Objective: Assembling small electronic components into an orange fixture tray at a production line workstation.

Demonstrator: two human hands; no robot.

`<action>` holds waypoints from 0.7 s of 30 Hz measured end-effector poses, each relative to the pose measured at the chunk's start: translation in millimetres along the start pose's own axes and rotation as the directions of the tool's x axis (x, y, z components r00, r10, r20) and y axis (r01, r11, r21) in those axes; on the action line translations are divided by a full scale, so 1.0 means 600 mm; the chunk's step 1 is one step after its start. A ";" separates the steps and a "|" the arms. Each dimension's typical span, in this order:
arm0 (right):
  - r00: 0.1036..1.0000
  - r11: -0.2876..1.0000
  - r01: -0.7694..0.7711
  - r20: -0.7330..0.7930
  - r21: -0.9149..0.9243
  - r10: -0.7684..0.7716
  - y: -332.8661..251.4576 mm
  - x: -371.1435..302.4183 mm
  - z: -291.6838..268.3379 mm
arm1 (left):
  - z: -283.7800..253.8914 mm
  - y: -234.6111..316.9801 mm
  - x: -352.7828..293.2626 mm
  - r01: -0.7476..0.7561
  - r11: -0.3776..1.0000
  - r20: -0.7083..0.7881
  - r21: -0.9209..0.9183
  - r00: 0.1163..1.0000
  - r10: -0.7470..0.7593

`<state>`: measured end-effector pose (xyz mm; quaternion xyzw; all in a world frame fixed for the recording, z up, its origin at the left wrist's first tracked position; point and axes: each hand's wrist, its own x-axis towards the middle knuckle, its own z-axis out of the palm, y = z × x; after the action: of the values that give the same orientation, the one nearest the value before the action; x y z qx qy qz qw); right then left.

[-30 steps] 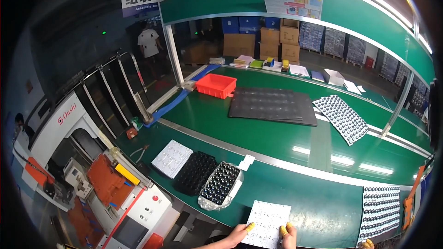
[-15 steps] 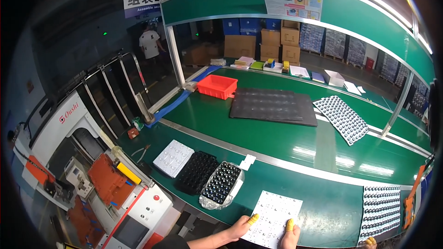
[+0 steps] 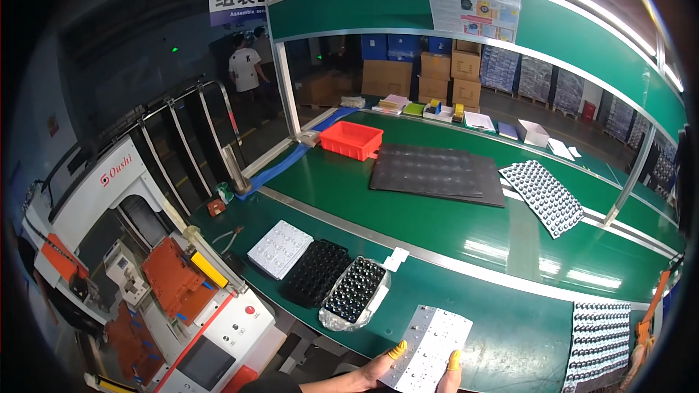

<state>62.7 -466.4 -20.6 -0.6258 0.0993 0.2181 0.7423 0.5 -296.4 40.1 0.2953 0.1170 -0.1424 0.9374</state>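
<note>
Near the front edge of the bench I hold a white circuit board panel [image 3: 429,342] dotted with small dark parts. My left hand [image 3: 380,368] grips its left edge, a yellow finger cot on the thumb. At the lower right edge, my right hand [image 3: 450,377] pinches it, also with a yellow thumb cot. The panel is bent along a line down its middle, its right part angled against the left. To its left sit a plastic-wrapped tray of shiny dark lens-like parts [image 3: 357,287], a black tray [image 3: 314,271] and a stack of white panels [image 3: 280,247].
A white machine [image 3: 211,342] with orange fixtures [image 3: 175,276] stands at left. Farther back are a red bin [image 3: 351,140] and black sheets [image 3: 429,171]. Panels with rows of dark parts lie at the far right [image 3: 542,196] and near right [image 3: 601,342], beside an orange strap [image 3: 659,295].
The panel in my hands has gone from looking flat to bent along its middle. Another person's yellow-tipped fingers have left the near-right panel's lower edge. The view has shifted slightly.
</note>
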 end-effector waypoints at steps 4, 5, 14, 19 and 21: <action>1.000 0.993 -0.028 -0.015 -0.111 0.026 0.029 0.010 -0.012 | -0.026 -0.005 0.013 0.045 0.998 0.004 -0.040 0.999 -0.045; 0.999 0.993 -0.037 0.009 -0.111 0.038 0.022 0.000 -0.010 | -0.056 -0.019 0.024 0.040 0.995 0.090 -0.096 0.995 -0.031; 0.976 0.992 -0.113 0.181 -0.048 0.120 -0.063 -0.039 0.007 | -0.105 -0.050 0.019 -0.030 0.988 0.083 -0.148 0.996 0.043; 0.972 0.970 -0.147 0.153 -0.192 0.177 -0.053 -0.042 -0.015 | -0.092 -0.050 0.024 -0.031 1.000 -0.064 -0.003 0.997 0.031; 0.972 0.997 -0.070 0.220 -0.043 0.078 0.011 0.006 -0.041 | -0.104 -0.059 0.033 -0.052 0.979 -0.129 0.196 0.989 0.078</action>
<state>65.8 -488.8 -32.8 -0.6064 0.0353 0.3160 0.7289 -1.3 -291.4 -33.9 0.3971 0.1567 -0.1017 0.8986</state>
